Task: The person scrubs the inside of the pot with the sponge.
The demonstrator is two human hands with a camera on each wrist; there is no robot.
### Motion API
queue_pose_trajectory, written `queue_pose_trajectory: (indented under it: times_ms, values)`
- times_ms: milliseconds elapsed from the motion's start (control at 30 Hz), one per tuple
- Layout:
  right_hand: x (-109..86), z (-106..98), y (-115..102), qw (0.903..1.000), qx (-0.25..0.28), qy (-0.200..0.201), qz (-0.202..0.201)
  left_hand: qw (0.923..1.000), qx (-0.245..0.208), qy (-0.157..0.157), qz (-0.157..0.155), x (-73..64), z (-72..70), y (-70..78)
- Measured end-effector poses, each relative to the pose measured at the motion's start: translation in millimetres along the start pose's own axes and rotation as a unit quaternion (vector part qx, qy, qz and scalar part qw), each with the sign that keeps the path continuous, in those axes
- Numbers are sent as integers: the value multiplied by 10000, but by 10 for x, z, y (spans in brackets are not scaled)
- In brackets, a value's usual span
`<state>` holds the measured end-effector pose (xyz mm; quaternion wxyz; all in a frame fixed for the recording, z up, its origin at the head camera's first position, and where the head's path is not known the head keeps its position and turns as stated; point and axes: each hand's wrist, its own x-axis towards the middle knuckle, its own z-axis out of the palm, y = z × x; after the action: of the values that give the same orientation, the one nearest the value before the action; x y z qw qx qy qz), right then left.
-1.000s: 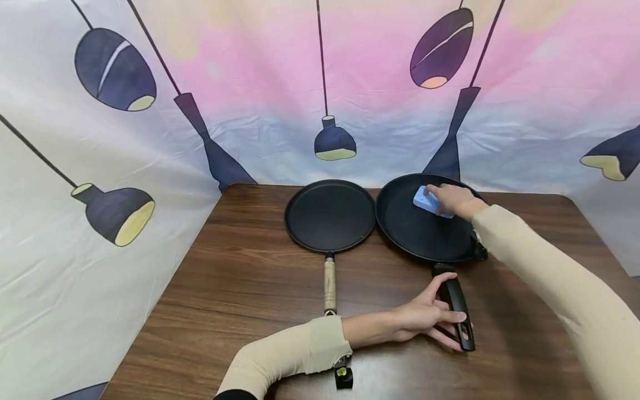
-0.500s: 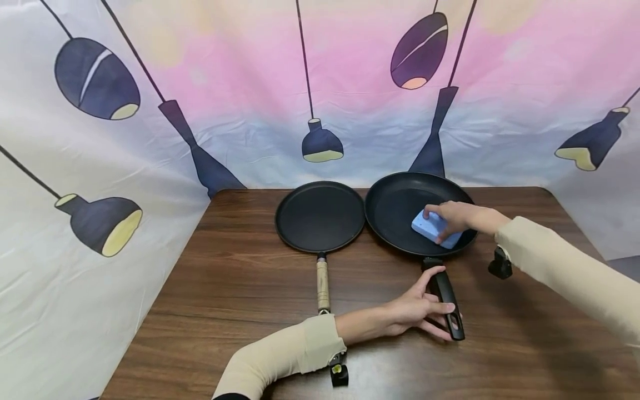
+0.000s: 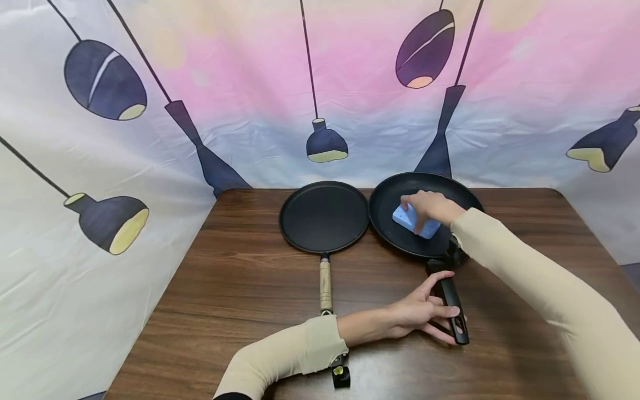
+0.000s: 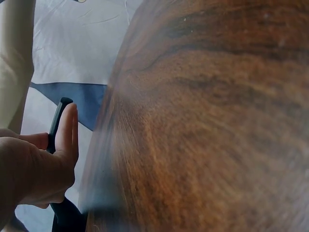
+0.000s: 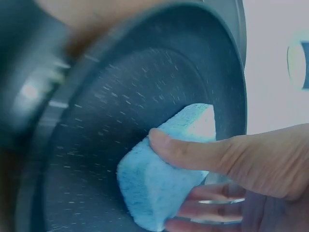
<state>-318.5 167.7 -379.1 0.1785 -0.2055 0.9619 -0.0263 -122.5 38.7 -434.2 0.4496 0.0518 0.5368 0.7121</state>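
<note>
A black frying pan [image 3: 395, 191] lies at the back right of the table, its black handle [image 3: 450, 297] pointing toward the front. My left hand [image 3: 417, 314] grips that handle between thumb and fingers; the left wrist view shows the handle [image 4: 57, 121] passing through the hand [image 4: 38, 169]. Inside the pan, my right hand [image 3: 430, 206] holds a blue sponge [image 3: 406, 218] against the cooking surface. In the right wrist view the thumb lies across the top of the sponge [image 5: 154, 188], with the other fingers along its far side.
Left of the frying pan sits a flat black griddle pan [image 3: 324, 216] with a wooden handle [image 3: 325, 286], their rims side by side. Both pans rest on a brown wooden table [image 3: 240, 278]. A printed cloth [image 3: 250, 83] hangs right behind the table.
The right hand has swept the sponge about inside the frying pan, first toward the front right, then back to the left. The left hand keeps its grip on the handle.
</note>
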Motion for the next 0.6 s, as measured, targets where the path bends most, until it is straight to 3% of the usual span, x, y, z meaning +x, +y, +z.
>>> queue_pose_trajectory:
  times_ms: [133,300,433,600]
  values:
    - [163,-8,164,9987,50,497,142,10000,-10,34,30,-8,23,-4]
    - [147,62,501,9948,130,876,506,10000,-7,-70,-6,3,47,-10]
    - [21,84,676,9953,82,811,531,10000,45,-66,5,-6,22,-3]
    - [-192,96,708,9991,-51,358,227,9999,109,14,61,-28,-15,11]
